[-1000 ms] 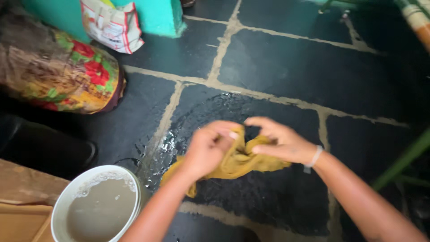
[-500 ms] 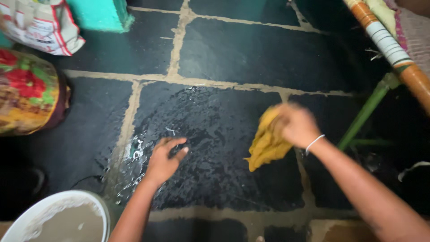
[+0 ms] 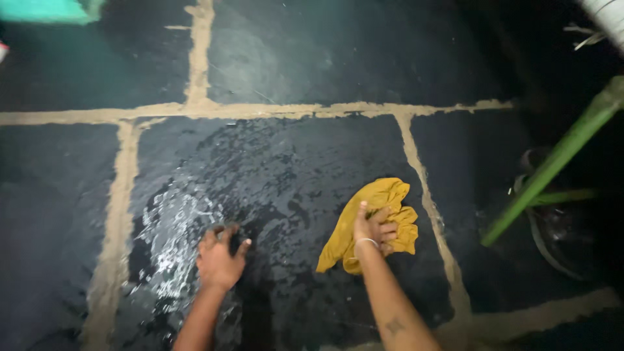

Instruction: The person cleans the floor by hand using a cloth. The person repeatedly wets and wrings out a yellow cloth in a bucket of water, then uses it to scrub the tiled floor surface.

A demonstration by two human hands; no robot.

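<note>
A crumpled yellow cloth [image 3: 383, 201] lies on the wet dark stone floor [image 3: 286, 169], and my right hand [image 3: 372, 227] presses down on its near part with fingers curled over it. My left hand [image 3: 220, 259] rests flat on the wet floor to the left, fingers spread, holding nothing, beside a shiny puddle of water [image 3: 175, 234]. A thin white band circles my right wrist.
Pale mortar joints [image 3: 260, 110] divide the dark slabs. A slanted green metal leg [image 3: 552, 162] stands at the right, with a dark round object behind it. A teal corner [image 3: 45, 10] shows at the top left.
The view has swung right and closer; the bucket and floral bundle have left the frame. My right hand has brought the cloth down onto the floor. My left hand has settled on the wet slab.
</note>
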